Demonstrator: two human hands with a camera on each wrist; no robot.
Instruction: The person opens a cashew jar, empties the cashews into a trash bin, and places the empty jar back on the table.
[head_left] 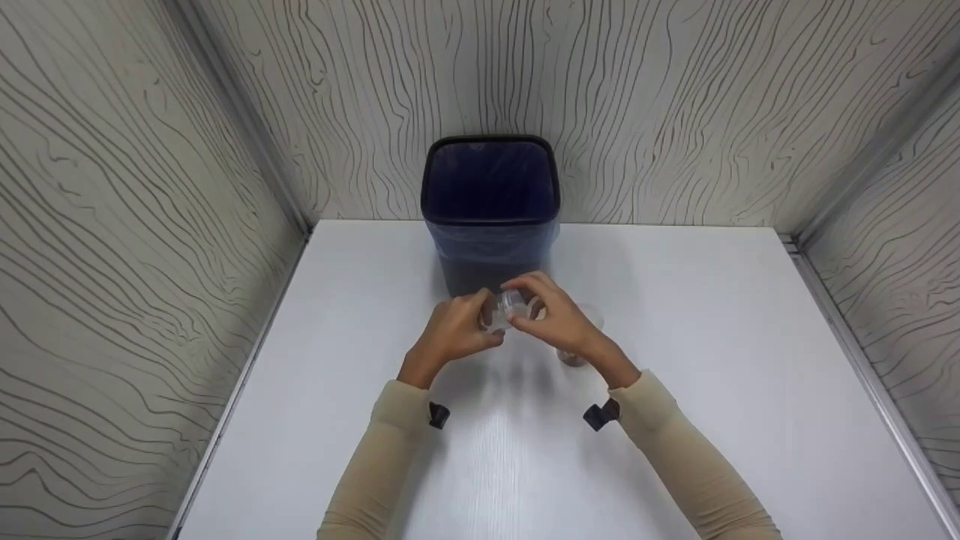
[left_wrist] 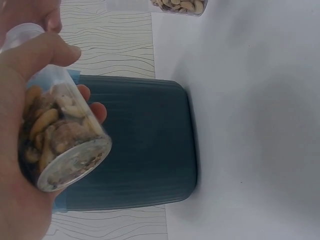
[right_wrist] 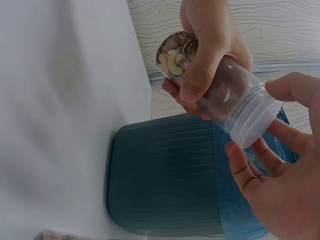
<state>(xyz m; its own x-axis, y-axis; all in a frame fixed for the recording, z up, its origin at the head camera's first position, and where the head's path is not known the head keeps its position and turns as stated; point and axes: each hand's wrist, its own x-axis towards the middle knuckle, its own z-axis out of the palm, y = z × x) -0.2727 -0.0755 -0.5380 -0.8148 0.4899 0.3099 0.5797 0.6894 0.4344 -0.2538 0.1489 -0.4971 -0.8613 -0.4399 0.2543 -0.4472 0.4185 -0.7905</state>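
Note:
My left hand [head_left: 456,330] grips a clear plastic jar [left_wrist: 65,120] around its body, thumb along one side. Cashews and other brown pieces fill the base end of the jar, which is tilted, as the right wrist view also shows. On its mouth sits a translucent white lid [right_wrist: 256,116]. The fingertips and thumb of my right hand [head_left: 559,319] pinch the lid's rim from opposite sides. Below my right wrist stands a second clear jar [head_left: 572,358] with similar contents, partly hidden by the forearm in the head view.
Just beyond my hands stands a dark blue bin [head_left: 491,247] with a black rim and a bluish liner [right_wrist: 235,200] folded over its top. It rests on a white table [head_left: 697,337] near the back wall. Wood-grain panels [head_left: 637,97] enclose the table at the back and sides.

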